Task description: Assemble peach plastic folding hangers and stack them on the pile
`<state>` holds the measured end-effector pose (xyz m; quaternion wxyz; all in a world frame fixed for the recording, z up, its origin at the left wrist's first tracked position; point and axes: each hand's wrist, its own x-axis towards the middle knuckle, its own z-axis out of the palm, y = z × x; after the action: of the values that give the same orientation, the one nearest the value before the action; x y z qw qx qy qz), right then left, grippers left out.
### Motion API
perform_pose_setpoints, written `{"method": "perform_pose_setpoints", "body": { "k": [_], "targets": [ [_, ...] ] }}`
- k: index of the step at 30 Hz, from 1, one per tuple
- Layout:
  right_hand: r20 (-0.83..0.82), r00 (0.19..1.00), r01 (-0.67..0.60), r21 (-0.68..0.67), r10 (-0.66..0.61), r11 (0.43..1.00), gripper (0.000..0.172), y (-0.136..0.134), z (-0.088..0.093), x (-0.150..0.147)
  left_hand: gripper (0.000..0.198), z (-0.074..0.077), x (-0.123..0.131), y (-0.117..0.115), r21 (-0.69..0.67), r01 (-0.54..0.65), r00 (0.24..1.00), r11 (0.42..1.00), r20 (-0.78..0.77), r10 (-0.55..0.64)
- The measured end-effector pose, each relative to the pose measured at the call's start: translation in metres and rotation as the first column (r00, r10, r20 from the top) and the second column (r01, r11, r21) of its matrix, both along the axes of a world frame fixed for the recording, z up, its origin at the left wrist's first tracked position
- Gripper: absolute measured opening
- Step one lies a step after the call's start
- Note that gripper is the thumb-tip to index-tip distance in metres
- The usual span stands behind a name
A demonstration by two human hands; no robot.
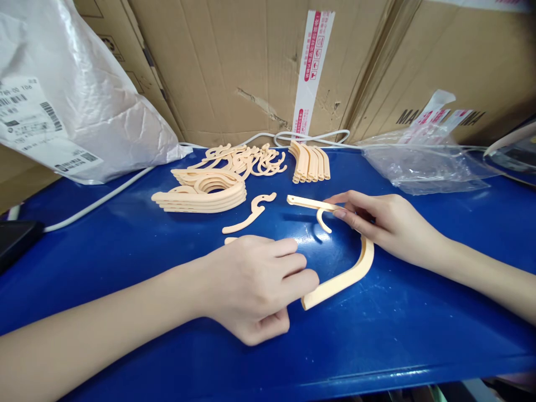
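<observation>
Hanger (355, 273), curved peach plastic, lies on the blue surface (125, 251); left hand (251, 285) grip pinches its lower end, right hand (389, 226) grip closed on its hooked top, stacked parts (205, 192) behind

This is a small packing or assembly workshop rather than a home or an office. Taped cardboard boxes (234, 61) are stacked as a wall right behind a plain blue table (419, 335), with a white mailing bag (84, 95) bearing barcode labels (29, 123) on one side and a crumpled clear plastic bag (427, 162) on the other. On the table the same peach plastic parts lie sorted in bulk: a stack of curved pieces (201, 195), a heap of hooks (251, 159), a row of short bars (310, 163) and a single hanger arm (347, 276) out in front, which points to repeated handwork on one product.
</observation>
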<state>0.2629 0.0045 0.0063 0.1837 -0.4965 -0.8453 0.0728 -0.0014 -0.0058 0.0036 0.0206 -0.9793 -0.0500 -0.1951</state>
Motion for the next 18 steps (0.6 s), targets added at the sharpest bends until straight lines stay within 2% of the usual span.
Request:
{"method": "perform_pose_setpoints", "body": {
  "k": [4, 7, 11, 18],
  "targets": [
    [0.001, 1.000, -0.001, -0.023, 0.001, 1.000, 0.035, 0.0013, -0.0004, 0.0010, 0.007, 0.0014, 0.0015, 0.0012, 0.052, -0.016, 1.000, 0.999, 0.023, 0.015],
    [-0.010, 1.000, 0.005, -0.033, -0.005, 0.999, 0.036, 0.0013, -0.0002, 0.0005, 0.013, 0.0011, 0.0018, 0.0011, 0.078, -0.085, 0.996, 0.993, 0.043, 0.082],
    [-0.018, 1.000, 0.011, -0.041, -0.011, 0.999, 0.036, 0.0013, 0.0002, -0.0009, 0.011, 0.0003, 0.0000, 0.0014, 0.157, -0.146, 0.989, 0.977, 0.060, 0.138],
    [0.010, 1.000, 0.003, -0.030, -0.003, 1.000, 0.034, 0.0023, 0.0005, -0.0013, 0.008, -0.0019, -0.0009, 0.0017, 0.240, -0.178, 0.982, 0.954, 0.109, 0.156]
  ]
}}
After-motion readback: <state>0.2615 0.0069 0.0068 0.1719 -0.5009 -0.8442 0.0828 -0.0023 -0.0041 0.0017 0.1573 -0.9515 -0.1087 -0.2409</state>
